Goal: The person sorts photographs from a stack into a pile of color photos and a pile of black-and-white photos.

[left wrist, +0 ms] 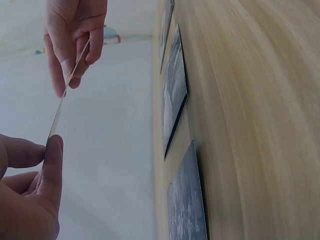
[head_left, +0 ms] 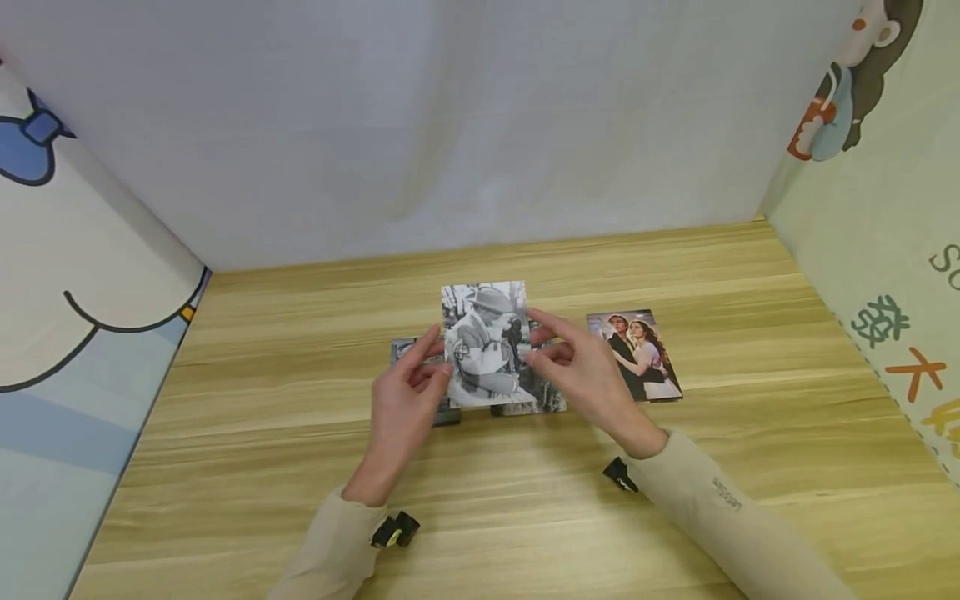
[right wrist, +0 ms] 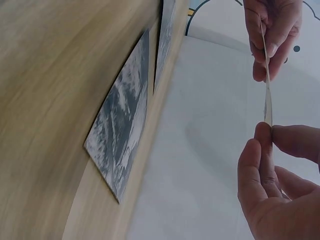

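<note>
My left hand [head_left: 401, 404] and right hand [head_left: 588, 375] hold a black-and-white photo card [head_left: 486, 346] between them, showing a figure in a hat. Each hand pinches one side edge between thumb and fingers. Both wrist views show the card edge-on as a thin sheet, raised off the table. Beneath it lie two more dark grey photo cards, one at the left [head_left: 447, 417] and one at the right [head_left: 528, 407], both partly covered by the held card and the hands. To the right of my right hand, a colour photo card [head_left: 645, 358] of a couple lies on the table.
The wood-grain table [head_left: 300, 317] backs onto a pale grey wall sheet [head_left: 300, 125]. Cartoon-printed panels stand at the left [head_left: 90, 250] and right [head_left: 847, 250]. Small black pieces show beside the left cuff [head_left: 395, 531] and right cuff [head_left: 619, 475].
</note>
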{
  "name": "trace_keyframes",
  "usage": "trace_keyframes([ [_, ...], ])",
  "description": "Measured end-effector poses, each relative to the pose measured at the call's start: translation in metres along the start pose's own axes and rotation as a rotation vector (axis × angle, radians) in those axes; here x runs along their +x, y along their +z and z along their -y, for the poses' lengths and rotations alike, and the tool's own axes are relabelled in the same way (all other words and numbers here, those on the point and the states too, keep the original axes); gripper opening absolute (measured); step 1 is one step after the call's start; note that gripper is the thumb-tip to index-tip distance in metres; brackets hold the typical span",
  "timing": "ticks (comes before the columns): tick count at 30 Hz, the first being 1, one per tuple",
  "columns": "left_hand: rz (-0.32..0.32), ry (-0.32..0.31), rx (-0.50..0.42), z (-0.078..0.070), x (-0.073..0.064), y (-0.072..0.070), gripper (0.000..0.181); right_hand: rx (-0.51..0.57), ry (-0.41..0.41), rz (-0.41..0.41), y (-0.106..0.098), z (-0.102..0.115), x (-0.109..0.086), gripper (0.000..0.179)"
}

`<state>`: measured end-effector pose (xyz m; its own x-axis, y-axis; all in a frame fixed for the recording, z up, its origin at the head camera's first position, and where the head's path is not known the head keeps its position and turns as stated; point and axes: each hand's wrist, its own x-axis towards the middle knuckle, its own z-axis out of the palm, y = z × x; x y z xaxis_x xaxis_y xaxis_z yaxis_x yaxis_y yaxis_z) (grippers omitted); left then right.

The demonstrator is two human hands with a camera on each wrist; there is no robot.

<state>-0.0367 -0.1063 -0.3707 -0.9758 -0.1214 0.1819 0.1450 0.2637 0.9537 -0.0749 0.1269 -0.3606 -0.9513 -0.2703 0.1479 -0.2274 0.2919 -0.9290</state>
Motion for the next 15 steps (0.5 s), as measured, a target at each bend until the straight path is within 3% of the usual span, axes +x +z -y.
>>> trace_keyframes([
  [15,-0.022,-0.043,0.035,0.002,-0.003,-0.024,0.048,0.005,-0.004,0.026,0.021,0.010,0.006,0.059],
])
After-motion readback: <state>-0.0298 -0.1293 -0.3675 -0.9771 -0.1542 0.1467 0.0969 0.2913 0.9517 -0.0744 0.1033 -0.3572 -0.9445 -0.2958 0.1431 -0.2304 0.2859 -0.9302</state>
